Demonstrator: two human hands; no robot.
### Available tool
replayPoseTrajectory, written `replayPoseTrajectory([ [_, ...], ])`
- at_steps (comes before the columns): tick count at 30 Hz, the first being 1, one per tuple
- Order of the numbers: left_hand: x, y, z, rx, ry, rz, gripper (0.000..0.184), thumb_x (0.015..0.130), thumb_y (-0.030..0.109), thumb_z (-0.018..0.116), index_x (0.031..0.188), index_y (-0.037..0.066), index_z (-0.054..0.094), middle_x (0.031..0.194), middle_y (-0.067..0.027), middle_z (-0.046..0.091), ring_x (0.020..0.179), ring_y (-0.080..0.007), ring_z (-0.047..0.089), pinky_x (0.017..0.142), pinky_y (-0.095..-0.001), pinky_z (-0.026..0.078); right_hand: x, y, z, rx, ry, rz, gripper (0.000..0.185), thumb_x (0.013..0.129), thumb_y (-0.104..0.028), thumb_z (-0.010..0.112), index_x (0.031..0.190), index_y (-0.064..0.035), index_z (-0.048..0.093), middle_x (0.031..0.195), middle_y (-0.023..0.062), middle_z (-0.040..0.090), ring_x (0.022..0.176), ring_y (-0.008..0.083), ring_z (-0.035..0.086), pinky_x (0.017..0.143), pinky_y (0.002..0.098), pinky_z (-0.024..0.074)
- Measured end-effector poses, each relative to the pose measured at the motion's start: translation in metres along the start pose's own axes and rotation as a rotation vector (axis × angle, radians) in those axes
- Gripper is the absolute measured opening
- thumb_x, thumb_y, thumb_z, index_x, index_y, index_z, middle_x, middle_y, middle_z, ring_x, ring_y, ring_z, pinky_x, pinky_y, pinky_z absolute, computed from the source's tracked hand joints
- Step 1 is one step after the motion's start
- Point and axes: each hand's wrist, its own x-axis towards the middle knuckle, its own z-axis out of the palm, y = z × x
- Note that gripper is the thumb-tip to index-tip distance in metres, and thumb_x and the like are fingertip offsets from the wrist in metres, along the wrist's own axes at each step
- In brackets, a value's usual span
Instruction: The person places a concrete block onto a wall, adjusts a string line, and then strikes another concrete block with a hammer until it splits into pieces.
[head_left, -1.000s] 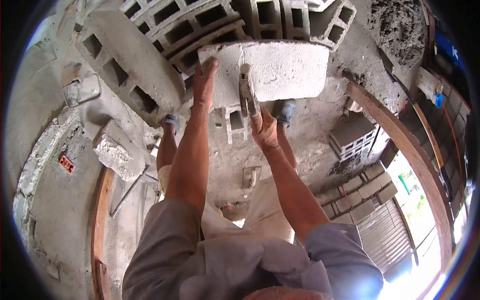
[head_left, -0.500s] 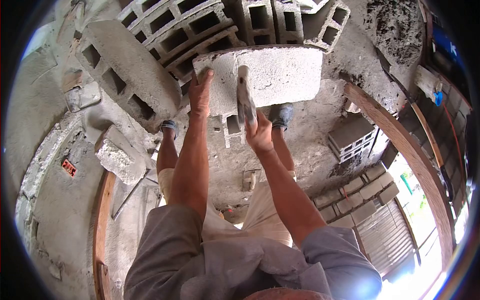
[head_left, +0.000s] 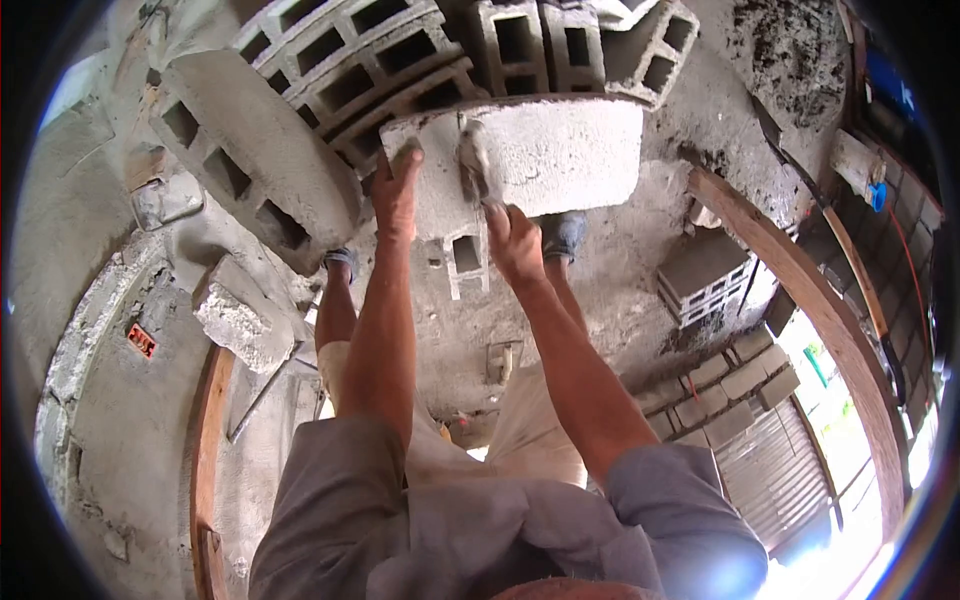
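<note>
A pale concrete block lies broad face up in front of me, between my legs and the stacked blocks. My left hand grips its left end, thumb on the upper face and fingers out of sight over the edge. My right hand is closed around a worn grey hand tool, which points away from me over the left part of the face. Motion blurs the tool, so I cannot tell its exact kind or whether it touches the block. Below the near edge shows part of another hollow block.
Hollow blocks stand piled at the far side, and a long one leans at left. A broken chunk sits nearer on the left. On the right are a wooden beam and another block. My feet flank the work.
My right hand and the tool have shifted slightly left and away from me. My left hand keeps its grip, and the block has moved slightly left.
</note>
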Motion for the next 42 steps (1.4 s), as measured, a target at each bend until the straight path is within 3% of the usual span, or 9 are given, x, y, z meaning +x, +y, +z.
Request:
replayPoseTrajectory([
  [4, -0.017, 0.025, -0.003, 0.069, -0.042, -0.071, 0.082, 0.082, 0.041, 0.072, 0.14, -0.005, 0.039, 0.13, -0.0167, 0.054, 0.12, -0.0248, 0.049, 0.102, -0.0349, 0.036, -0.01, -0.011, -0.026, -0.364, 0.294, -0.582, 0.042, 0.096, -0.04, 0.054, 0.085, 0.0001, 0.054, 0.065, 0.0199, 0.055, 0.059, 0.0366, 0.058, 0.048, 0.0372, 0.0436],
  [6, -0.025, 0.013, -0.007, -0.027, 0.089, -0.08, 0.077, 0.082, 0.04, 0.072, 0.137, -0.005, 0.043, 0.132, -0.015, 0.052, 0.121, -0.0232, 0.047, 0.103, -0.0345, 0.035, -0.018, -0.004, -0.043, 0.232, 0.078, 0.13, 0.043, 0.097, -0.042, 0.052, 0.083, -0.0016, 0.054, 0.062, 0.0128, 0.056, 0.051, 0.0236, 0.055, 0.046, 0.0344, 0.0436],
  [8, -0.032, 0.013, -0.016, -0.1, 0.093, -0.088, 0.075, 0.082, 0.04, 0.072, 0.136, -0.004, 0.045, 0.133, -0.0139, 0.052, 0.121, -0.0228, 0.047, 0.104, -0.0342, 0.034, -0.004, 0.01, -0.061, 0.024, 0.219, 0.152, 0.044, 0.097, -0.045, 0.052, 0.082, -0.003, 0.056, 0.061, 0.0084, 0.057, 0.048, 0.0151, 0.05, 0.043, 0.0314, 0.0424],
  [16, -0.091, 0.021, -0.041, -0.335, 0.081, -0.381, 0.084, 0.083, 0.049, 0.068, 0.144, 0.002, 0.035, 0.141, -0.0106, 0.044, 0.13, -0.0228, 0.039, 0.11, -0.0402, 0.029, 0.068, 0.052, -0.084, -0.253, 0.308, 0.116, 0.044, 0.084, -0.034, 0.067, 0.112, 0.0003, 0.062, 0.094, 0.021, 0.066, 0.088, 0.0366, 0.064, 0.082, 0.0454, 0.0506],
  [20, -0.143, 0.07, -0.037, -0.604, -0.062, -0.55, 0.08, 0.083, 0.055, 0.066, 0.142, 0.007, 0.038, 0.134, -0.0102, 0.05, 0.121, -0.0258, 0.051, 0.098, -0.0442, 0.045, 0.056, 0.042, -0.108, -0.516, 0.334, -0.132, 0.045, 0.084, -0.035, 0.068, 0.112, 0.0004, 0.062, 0.107, 0.0196, 0.065, 0.099, 0.0356, 0.061, 0.088, 0.0446, 0.0478],
  [26, -0.189, 0.109, -0.042, -0.926, -0.449, -0.524, 0.062, 0.092, 0.055, 0.052, 0.135, 0.012, 0.045, 0.125, -0.0084, 0.057, 0.113, -0.024, 0.056, 0.093, -0.0419, 0.05, -0.088, 0.032, -0.194, 0.378, -0.53, 0.303, 0.07, 0.074, -0.033, 0.083, 0.133, -0.0102, 0.052, 0.117, 0.0095, 0.063, 0.099, 0.0201, 0.062, 0.088, 0.0341, 0.0522],
  [29, -0.223, 0.125, -0.039, -0.954, -0.649, -0.731, 0.065, 0.092, 0.054, 0.053, 0.14, 0.012, 0.04, 0.134, -0.0104, 0.05, 0.121, -0.0291, 0.049, 0.099, -0.0486, 0.045, -0.2, -0.052, -0.198, -0.079, -0.404, 0.105, 0.089, 0.07, -0.048, 0.081, 0.142, -0.0161, 0.04, 0.14, 0.0163, 0.045, 0.123, 0.0306, 0.051, 0.098, 0.0438, 0.0459],
  [32, -0.239, 0.102, -0.043, -0.637, -0.849, -0.463, 0.068, 0.092, 0.054, 0.051, 0.144, 0.014, 0.035, 0.138, -0.0086, 0.046, 0.122, -0.0286, 0.048, 0.102, -0.0495, 0.042, -0.266, -0.125, -0.187, 0.237, -0.152, 0.088, 0.108, 0.068, -0.057, 0.078, 0.149, -0.0087, 0.024, 0.147, 0.0258, 0.032, 0.136, 0.0362, 0.034, 0.114, 0.0393, 0.0278],
  [42, -0.404, 0.133, 0.041, -0.52, -0.995, -0.992, 0.062, 0.085, 0.054, 0.059, 0.131, 0.013, 0.055, 0.128, -0.01, 0.058, 0.112, -0.0318, 0.056, 0.095, -0.0546, 0.044, -0.371, -0.094, -0.261, 0.954, 0.379, 0.065, 0.08, 0.086, -0.043, 0.066, 0.143, 0.0017, 0.032, 0.143, 0.0208, 0.04, 0.132, 0.0294, 0.039, 0.11, 0.0379, 0.0317],
])
